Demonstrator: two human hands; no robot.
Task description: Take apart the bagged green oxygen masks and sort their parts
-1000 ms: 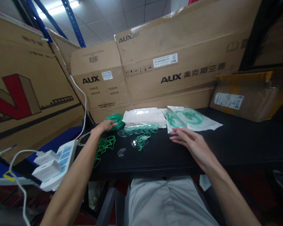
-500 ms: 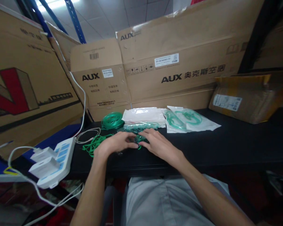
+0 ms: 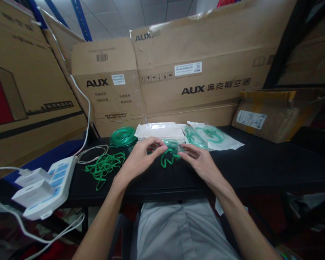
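Note:
Between my hands is a see-through green plastic piece (image 3: 173,146) that looks like an oxygen mask, with a green elastic strap (image 3: 166,159) curling down from it. My left hand (image 3: 144,155) pinches its left side, thumb and forefinger closed near the strap. On the other side, my right hand (image 3: 199,157) is closed on the right edge with thumb and fingers. Part of the piece blends with the clear plastic behind it. A loose pile of green straps (image 3: 105,164) lies left of my left hand.
Coiled green tubing (image 3: 122,136) and white packets (image 3: 161,130) lie behind my hands. Bagged green tubing (image 3: 213,135) sits to the right. A white power strip (image 3: 56,187) with plugs and cords is at left. A cardboard carton (image 3: 265,115) stands at right; large boxes (image 3: 206,72) line the back.
My hands have lifted slightly and moved apart. The green strap now hangs in a visible loop between them, and more of the strap pile at left shows. The view has shifted a little.

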